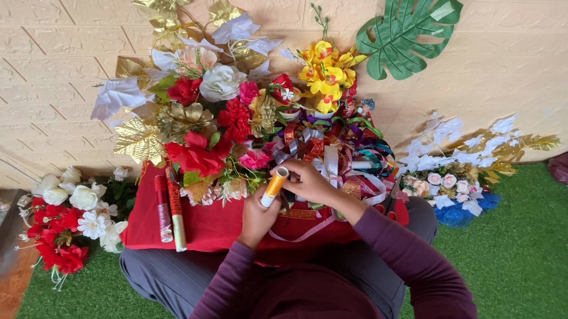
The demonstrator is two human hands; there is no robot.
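My left hand [257, 217] grips a small orange roll with a white end [274, 184], held upright over my lap. Just to its right, my right hand [314, 183] touches the top of that roll with its fingers curled, at the edge of a heap of curled ribbons [338, 154]. A large bunch of artificial flowers [210, 116] in red, white and gold rests on a red cloth [208, 226] across my knees. Both sleeves are dark maroon.
Two red and gold rolls [170, 210] lie on the cloth's left side. More artificial flowers [70, 220] lie on the green turf at the left, and a white and gold spray [462, 163] at the right. A beige brick-patterned wall [42, 59] stands behind, with a green leaf [405, 31].
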